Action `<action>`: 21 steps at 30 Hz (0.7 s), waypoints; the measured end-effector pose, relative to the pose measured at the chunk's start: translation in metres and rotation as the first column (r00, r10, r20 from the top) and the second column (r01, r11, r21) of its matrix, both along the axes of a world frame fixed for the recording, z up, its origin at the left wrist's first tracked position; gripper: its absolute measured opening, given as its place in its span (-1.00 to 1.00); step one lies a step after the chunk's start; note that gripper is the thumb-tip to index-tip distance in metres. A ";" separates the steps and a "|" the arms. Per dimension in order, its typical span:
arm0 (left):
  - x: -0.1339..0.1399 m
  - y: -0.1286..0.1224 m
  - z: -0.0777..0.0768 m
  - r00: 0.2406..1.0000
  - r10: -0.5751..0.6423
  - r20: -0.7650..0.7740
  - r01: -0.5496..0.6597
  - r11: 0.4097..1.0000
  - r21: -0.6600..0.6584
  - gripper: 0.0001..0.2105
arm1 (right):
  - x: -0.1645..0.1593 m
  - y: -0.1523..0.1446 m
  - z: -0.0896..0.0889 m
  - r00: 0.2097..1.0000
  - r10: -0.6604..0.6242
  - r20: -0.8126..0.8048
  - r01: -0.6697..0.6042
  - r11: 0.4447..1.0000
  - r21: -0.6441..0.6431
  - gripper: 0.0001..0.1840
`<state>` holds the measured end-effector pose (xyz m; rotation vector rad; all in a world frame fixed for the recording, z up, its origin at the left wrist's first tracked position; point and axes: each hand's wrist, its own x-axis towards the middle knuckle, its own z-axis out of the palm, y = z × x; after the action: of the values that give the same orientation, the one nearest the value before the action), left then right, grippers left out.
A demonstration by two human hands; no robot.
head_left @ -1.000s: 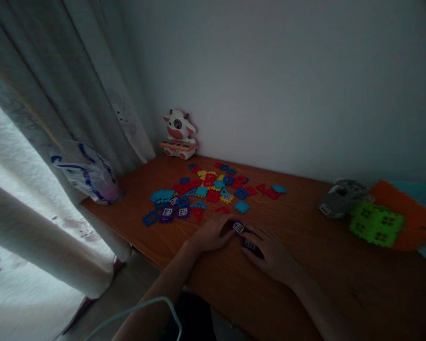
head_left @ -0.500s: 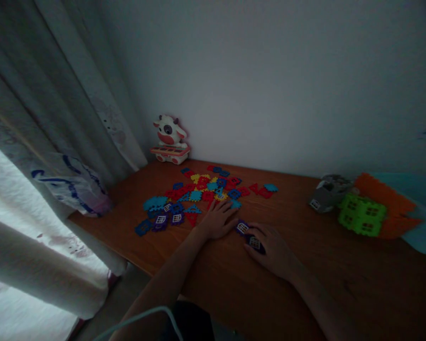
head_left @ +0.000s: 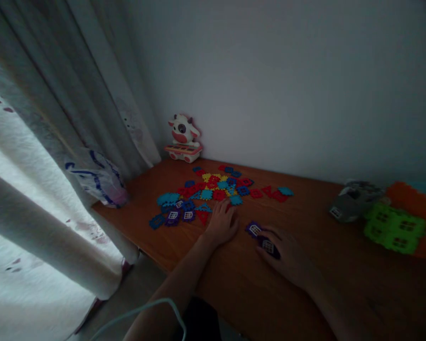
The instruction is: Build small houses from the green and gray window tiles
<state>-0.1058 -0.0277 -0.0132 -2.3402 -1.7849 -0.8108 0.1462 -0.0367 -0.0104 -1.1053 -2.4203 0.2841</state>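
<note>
My right hand (head_left: 290, 258) has its thumb and fingers around a dark purple window piece (head_left: 269, 247), low over the table. A second purple window piece (head_left: 253, 229) lies against that one's upper left side. My left hand (head_left: 223, 225) rests at the near edge of a pile of flat toothed building pieces (head_left: 206, 194). Its fingers are loosely bent and a little apart, with red showing at the fingertips. More purple pieces with white windows (head_left: 172, 217) and a red triangle (head_left: 202, 217) lie left of this hand.
A cow toy with a keyboard (head_left: 183, 139) stands by the wall. At the right are a grey built shape (head_left: 355, 201), a green window block (head_left: 394, 227) and orange panels (head_left: 413, 201). A plastic bag (head_left: 99, 180) sits at the left edge beside the curtain (head_left: 128, 94). A pale cable (head_left: 142, 307) crosses below.
The view has swung left, so the scene sits further right. My left hand has drawn left toward the pile, its fingers less spread. My right hand keeps hold of the purple window piece.
</note>
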 end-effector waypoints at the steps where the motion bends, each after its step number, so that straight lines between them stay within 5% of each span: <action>1: -0.001 -0.006 0.001 1.000 -0.021 0.002 0.021 1.000 -0.004 -0.67 | 0.001 0.001 -0.001 1.000 -0.002 -0.003 0.002 1.000 0.008 -0.60; 4: -0.010 -0.028 0.004 1.000 -0.020 0.002 0.020 0.999 -0.025 -0.66 | 0.005 0.005 -0.005 1.000 -0.006 -0.001 0.006 1.000 0.024 -0.60; 7: -0.031 -0.048 0.006 0.990 0.138 -0.042 -0.139 0.990 -0.024 -0.64 | 0.007 0.007 -0.009 1.000 -0.003 0.005 0.003 1.000 0.031 -0.59; 13: -0.090 -0.073 0.005 0.802 0.592 -0.074 -0.591 0.806 0.034 -0.56 | 0.008 0.010 -0.009 1.000 -0.011 -0.003 0.011 0.999 0.033 -0.54; 21: -0.103 -0.072 0.006 0.832 0.545 -0.103 -0.553 0.829 -0.080 -0.49 | 0.009 0.012 -0.011 1.000 -0.015 -0.027 0.016 1.000 0.020 -0.53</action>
<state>-0.2091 -0.0994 -0.0069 -1.7038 -2.3378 -0.5333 0.1555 -0.0245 -0.0210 -1.1042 -2.3849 0.2672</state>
